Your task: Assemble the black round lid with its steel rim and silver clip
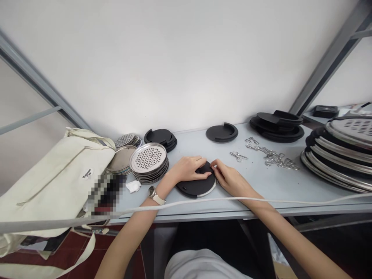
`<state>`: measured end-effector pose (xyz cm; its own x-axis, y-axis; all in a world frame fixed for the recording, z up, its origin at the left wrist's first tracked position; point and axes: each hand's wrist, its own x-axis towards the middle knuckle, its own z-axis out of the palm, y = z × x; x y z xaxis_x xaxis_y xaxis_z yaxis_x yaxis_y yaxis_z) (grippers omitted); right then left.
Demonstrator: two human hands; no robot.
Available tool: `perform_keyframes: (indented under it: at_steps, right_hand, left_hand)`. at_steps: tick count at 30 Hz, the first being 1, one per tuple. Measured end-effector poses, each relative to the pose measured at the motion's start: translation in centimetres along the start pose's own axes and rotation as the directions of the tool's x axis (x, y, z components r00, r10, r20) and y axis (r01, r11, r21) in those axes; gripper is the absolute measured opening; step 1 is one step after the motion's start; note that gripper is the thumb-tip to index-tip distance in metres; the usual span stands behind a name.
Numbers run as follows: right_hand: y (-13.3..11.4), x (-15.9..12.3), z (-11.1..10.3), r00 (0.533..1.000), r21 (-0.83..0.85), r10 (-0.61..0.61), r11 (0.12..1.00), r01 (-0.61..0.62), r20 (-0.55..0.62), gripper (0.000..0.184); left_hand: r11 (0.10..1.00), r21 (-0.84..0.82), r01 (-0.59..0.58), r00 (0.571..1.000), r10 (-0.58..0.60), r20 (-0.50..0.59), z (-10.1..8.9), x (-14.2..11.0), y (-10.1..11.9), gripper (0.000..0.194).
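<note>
A round black plastic cover (193,188) lies on the grey table in front of me, with a strip of pale metal rim showing at its right front edge. My left hand (188,169) rests over its top, thumb and fingers bent around the far part, gripping it. At the right edge of the cover, my right hand (228,176) pinches with thumb and forefinger; whatever is between the tips is too small to make out. Left of my left hand stands a stack of perforated metal grater discs (148,158). Small metal clips (238,156) lie beyond my right hand.
More black covers sit at the back: a pile (161,138), a single one (222,132) and a taller pile (276,126). Large discs (340,155) are stacked right. A pale bag (58,174) leans left. A white cable (186,202) crosses the front; wadded tissue (133,186) lies left.
</note>
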<state>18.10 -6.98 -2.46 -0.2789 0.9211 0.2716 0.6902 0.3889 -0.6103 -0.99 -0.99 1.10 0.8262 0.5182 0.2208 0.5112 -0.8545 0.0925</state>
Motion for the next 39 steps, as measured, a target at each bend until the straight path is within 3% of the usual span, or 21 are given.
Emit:
perform_keyframes:
  at_steps: [15, 26, 29, 39]
  right_hand:
    - [-0.46, -0.04, -0.18, 0.998, 0.033, 0.033, 0.999, -0.035, 0.054, 0.016]
    - [-0.36, 0.07, 0.02, 0.998, 0.034, 0.058, 0.998, -0.058, 0.001, 0.016]
    - [-0.28, 0.10, 0.04, 0.996, 0.048, 0.060, 0.997, -0.057, -0.059, 0.015]
    - [-0.03, 0.17, 0.09, 0.993, 0.045, 0.015, 0.999, -0.010, -0.117, 0.020]
  left_hand:
    - [1.000, 0.018, -0.023, 1.000, 0.023, -0.007, 0.14, -0.08, 0.06, 0.027]
    - [0.998, 0.048, -0.028, 1.000, 0.028, 0.004, 0.17, -0.03, 0.11, 0.026]
    - [0.999, 0.049, -0.005, 1.000, 0.004, 0.010, 0.03, -0.05, 0.21, 0.029]
    - [1.000, 0.023, -0.006, 1.000, 0.006, 0.026, 0.16, -0.08, 0.20, 0.031]
